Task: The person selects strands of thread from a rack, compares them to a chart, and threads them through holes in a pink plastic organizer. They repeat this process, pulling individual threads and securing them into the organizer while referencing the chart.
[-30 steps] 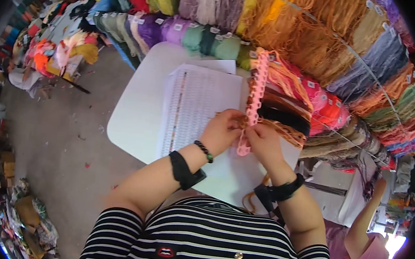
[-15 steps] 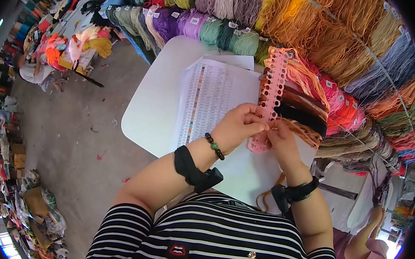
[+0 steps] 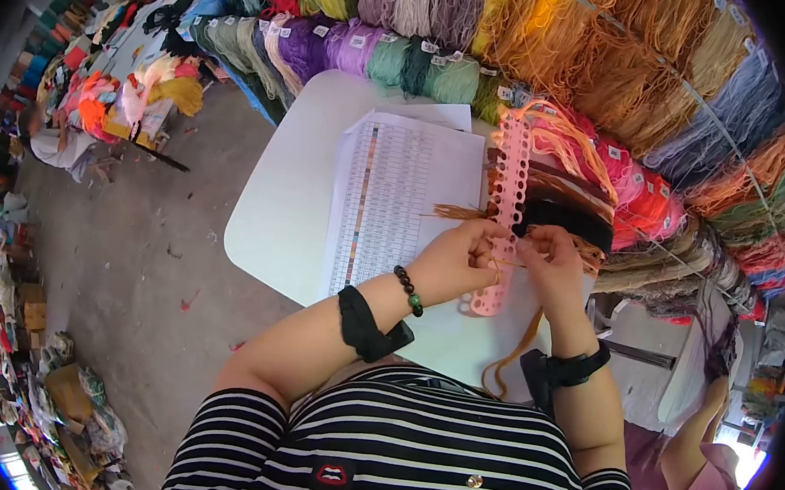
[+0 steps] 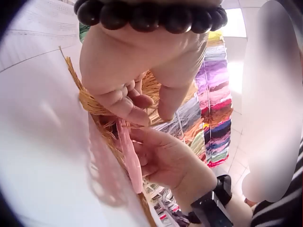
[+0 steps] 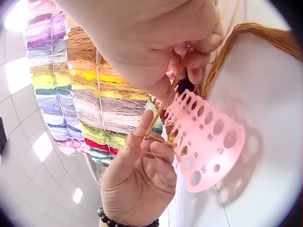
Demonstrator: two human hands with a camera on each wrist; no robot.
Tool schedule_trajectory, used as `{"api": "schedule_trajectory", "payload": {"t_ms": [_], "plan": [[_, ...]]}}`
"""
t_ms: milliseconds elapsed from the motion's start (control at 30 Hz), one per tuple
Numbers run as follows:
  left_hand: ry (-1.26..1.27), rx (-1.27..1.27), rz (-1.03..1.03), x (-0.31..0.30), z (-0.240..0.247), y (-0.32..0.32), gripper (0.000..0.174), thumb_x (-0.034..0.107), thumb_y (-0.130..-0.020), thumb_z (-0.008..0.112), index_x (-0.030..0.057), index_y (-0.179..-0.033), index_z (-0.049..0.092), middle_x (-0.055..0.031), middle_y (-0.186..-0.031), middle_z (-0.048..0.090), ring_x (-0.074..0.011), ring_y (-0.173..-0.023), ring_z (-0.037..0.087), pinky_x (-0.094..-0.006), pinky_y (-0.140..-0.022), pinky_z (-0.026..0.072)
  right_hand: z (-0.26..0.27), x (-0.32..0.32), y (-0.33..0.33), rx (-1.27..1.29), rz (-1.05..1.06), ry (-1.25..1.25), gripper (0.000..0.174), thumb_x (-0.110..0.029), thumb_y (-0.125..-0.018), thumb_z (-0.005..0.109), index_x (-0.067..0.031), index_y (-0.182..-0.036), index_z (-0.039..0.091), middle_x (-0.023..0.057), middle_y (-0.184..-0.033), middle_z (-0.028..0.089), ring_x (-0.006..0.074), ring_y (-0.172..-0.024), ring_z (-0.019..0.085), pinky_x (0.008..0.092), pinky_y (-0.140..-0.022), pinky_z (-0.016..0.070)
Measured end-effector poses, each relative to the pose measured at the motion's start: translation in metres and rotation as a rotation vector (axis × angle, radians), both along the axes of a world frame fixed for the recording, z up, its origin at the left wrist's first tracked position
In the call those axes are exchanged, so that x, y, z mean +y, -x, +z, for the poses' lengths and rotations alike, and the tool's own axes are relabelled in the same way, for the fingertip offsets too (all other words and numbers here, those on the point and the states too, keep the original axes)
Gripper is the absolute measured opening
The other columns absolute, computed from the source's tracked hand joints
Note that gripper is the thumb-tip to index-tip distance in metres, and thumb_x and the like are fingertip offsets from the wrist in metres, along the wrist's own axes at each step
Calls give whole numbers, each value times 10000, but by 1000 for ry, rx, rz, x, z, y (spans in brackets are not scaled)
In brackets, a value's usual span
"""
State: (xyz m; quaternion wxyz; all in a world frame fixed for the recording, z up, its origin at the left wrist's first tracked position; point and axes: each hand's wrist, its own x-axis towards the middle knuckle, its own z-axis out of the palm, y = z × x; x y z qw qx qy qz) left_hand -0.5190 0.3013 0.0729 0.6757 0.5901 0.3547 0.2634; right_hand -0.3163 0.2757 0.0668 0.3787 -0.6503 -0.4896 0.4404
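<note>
A long pink thread organizer card (image 3: pixel 511 176) with numbered holes lies along the table, hanks of brown, black and orange thread (image 3: pixel 570 188) fastened along it. At its near part, golden-brown embroidery thread (image 5: pixel 156 120) runs between the two hands. My left hand (image 3: pixel 456 262) holds a loop of this thread, which crosses its fingers in the right wrist view. My right hand (image 3: pixel 555 270) pinches the strands between thumb and fingers, close over the card's edge. Cut thread ends (image 3: pixel 456 211) stick out left of the card. The card partly hides behind both hands.
Printed chart sheets (image 3: pixel 397 189) lie left of the card on the white table (image 3: pixel 276 188). A brown thread tail (image 3: pixel 523 350) trails toward the table's near edge. Racks of coloured thread hanks (image 3: pixel 605 58) line the far side. Another person in pink (image 3: pixel 693 486) is at right.
Both hands stay at the card's near part. The left fingers have spread the thread into a loop, and golden-brown ends now show out to the left of the card.
</note>
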Motion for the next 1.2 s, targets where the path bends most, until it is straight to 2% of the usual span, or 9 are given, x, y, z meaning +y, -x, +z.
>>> {"api": "schedule_trajectory", "payload": {"t_ms": [200, 267, 400, 567, 633, 767, 967, 1133, 1200], "plan": [[-10, -160, 2, -8, 17, 2, 527, 10, -800, 661, 20, -1292, 475, 29, -721, 492, -67, -679, 505, -208, -652, 450, 9, 5, 10, 156, 41, 168, 277, -138, -844, 695, 26, -1042, 595, 62, -828, 648, 110, -715, 592, 241, -637, 471], [-224, 128, 62, -11, 26, 13, 454, 34, -810, 663, 30, -1244, 528, 36, -719, 495, -66, -674, 503, -210, -632, 446, 0, 7, 3, 457, 27, 224, 223, -135, -855, 689, 8, -1011, 618, 49, -837, 649, 100, -705, 581, 231, -628, 462], [-280, 406, 241, -20, 40, 50, 274, 76, -861, 624, 40, -1133, 614, 51, -720, 509, -66, -658, 497, -218, -600, 438, 21, 0, -12, 454, 24, 326, 145, -138, -866, 686, -38, -962, 646, 5, -841, 648, 71, -684, 558, 200, -605, 429], [162, -25, 451, -38, 42, 120, 187, 130, -912, 564, 62, -1070, 637, 35, -748, 558, -37, -609, 453, -197, -525, 390, 33, -8, -13, 532, 122, 364, 99, -145, -866, 689, -87, -942, 662, -34, -833, 645, 45, -670, 533, 195, -594, 397], [254, -144, 729, -34, 47, 161, 173, 149, -940, 542, 59, -1076, 600, 48, -705, 504, -24, -580, 421, -167, -510, 366, 42, -9, -10, 526, 69, 281, 95, -150, -867, 687, -99, -943, 663, -42, -829, 640, 33, -668, 515, 194, -590, 375], [176, -449, 1046, -27, 60, 254, 281, 250, -1001, 502, 50, -1189, 563, 52, -753, 511, -16, -628, 457, -150, -534, 397, 46, -4, -29, 420, -5, 215, 88, -164, -871, 680, -110, -938, 661, -53, -830, 631, 15, -677, 489, 185, -588, 337], [-30, -580, 843, 7, 69, 349, 292, 191, -999, 500, 12, -1226, 538, -16, -971, 616, -75, -815, 604, -184, -741, 543, 57, 18, 3, 386, 30, 165, 75, -183, -891, 655, -113, -901, 632, -67, -755, 567, 18, -599, 423, 174, -525, 291], [0, -27, 1048, 52, 51, 346, 505, 172, -950, 563, 25, -1399, 388, -103, -1257, 563, -192, -1037, 607, -240, -806, 521, -3, 52, 17, 394, 36, 119, 227, -238, -846, 705, -35, -905, 623, -8, -730, 603, 111, -622, 538, 255, -567, 418], [190, 385, 1060, 50, 35, 346, 557, 178, -916, 606, 63, -1416, 389, -75, -1323, 527, -180, -1087, 581, -263, -806, 512, -17, 58, 13, -55, 54, 98, 301, -263, -813, 733, -4, -904, 610, 35, -700, 594, 152, -624, 558, 278, -581, 444]]}}
